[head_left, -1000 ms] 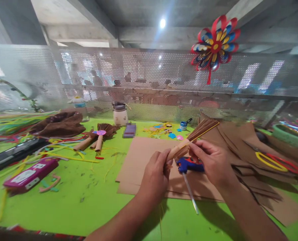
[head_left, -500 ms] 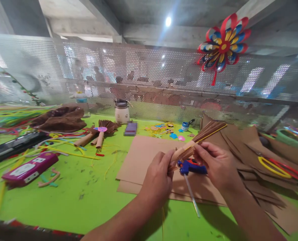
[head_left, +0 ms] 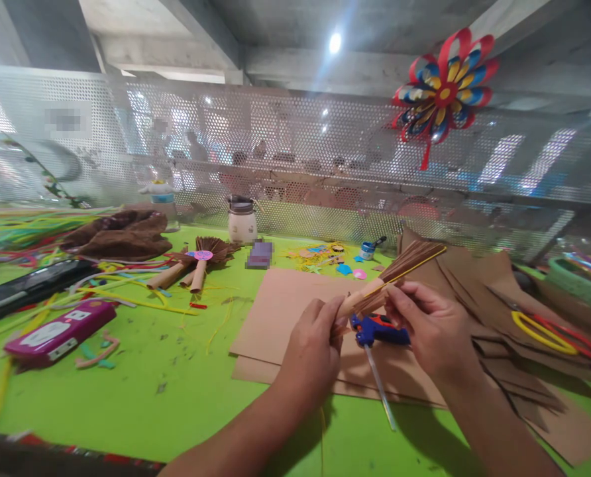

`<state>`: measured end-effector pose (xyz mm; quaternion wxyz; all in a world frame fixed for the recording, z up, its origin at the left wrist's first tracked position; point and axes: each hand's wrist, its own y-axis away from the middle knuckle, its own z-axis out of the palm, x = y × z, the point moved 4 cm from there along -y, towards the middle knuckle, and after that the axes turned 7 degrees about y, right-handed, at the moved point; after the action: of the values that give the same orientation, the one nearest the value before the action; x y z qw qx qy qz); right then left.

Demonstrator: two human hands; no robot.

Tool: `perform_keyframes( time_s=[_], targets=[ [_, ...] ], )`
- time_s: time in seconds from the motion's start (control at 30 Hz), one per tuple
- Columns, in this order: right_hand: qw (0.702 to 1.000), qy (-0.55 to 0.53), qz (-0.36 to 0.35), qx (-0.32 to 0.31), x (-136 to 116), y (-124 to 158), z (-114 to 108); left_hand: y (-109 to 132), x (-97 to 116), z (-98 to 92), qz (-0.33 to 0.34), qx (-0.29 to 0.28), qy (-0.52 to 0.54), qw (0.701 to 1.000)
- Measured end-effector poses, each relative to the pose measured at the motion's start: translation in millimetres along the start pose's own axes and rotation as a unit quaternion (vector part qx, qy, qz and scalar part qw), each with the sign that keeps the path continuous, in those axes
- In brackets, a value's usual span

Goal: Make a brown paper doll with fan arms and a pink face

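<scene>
A pleated brown paper fan with a rolled paper handle is held over the middle right of the table. My left hand is closed around the handle end at its lower left. With thumb and forefinger, my right hand pinches the fan's lower edge, where a thin yellow line runs. Whether that line is a separate strand, I cannot tell. Beneath the hands, a blue glue gun with a clear glue stick lies on brown paper sheets. A finished-looking pleated fan piece with a pink disc lies further left.
Red and yellow scissors rest on folded brown paper at the right. Left are a purple box-like object, a black case and pipe cleaners. A jar stands behind, before a perforated screen.
The fan has tilted very slightly, its spread end shifting a little left. Both hands keep their hold almost in place.
</scene>
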<state>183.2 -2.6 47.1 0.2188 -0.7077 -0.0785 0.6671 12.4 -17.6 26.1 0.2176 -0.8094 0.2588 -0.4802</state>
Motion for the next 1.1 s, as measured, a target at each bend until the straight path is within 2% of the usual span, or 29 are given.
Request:
perform_keyframes(
  time_s=[0.5, 0.73, 1.1],
  targets=[
    [0.998, -0.039, 0.027, -0.028, 1.7, -1.3, 3.4, -1.7, 0.2, -0.6, -0.02, -0.005, 0.007, 1.0],
    [1.0, -0.015, 0.013, -0.008, 7.3, -2.1, 4.0, -1.6, 1.1, 0.2, -0.014, -0.01, 0.02, 1.0],
    [1.0, 0.011, -0.013, 0.022, 2.5, 3.5, 9.0, -2.5, 6.1, -1.8, -0.027, -0.019, 0.019, 0.999]
  ],
)
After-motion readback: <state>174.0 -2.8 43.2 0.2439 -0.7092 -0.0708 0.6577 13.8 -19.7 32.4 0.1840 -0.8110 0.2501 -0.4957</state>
